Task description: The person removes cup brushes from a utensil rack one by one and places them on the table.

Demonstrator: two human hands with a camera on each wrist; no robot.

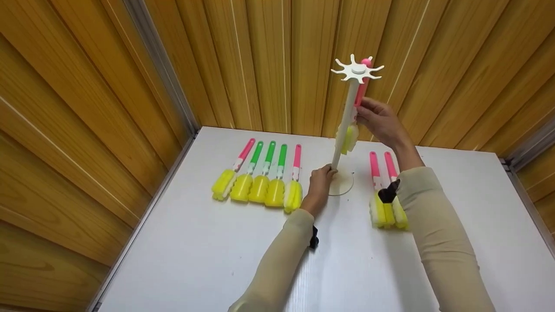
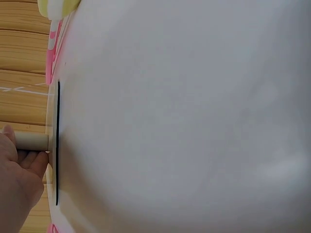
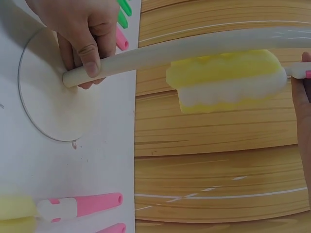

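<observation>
A white stand with a round base, an upright pole and a star-shaped ring of hooks rises from the table. My left hand grips the pole's foot, just above the base. Behind the pole, my right hand holds a sponge bottle brush by its pink handle. The brush hangs sponge down, its yellow-and-white head close beside the pole. The handle's top reaches the hooks; whether it is caught on one, I cannot tell.
Left of the stand, several brushes with yellow heads and pink or green handles lie in a row on the white table. More pink-handled brushes lie to the right, partly behind my right sleeve. A wood-patterned wall stands behind.
</observation>
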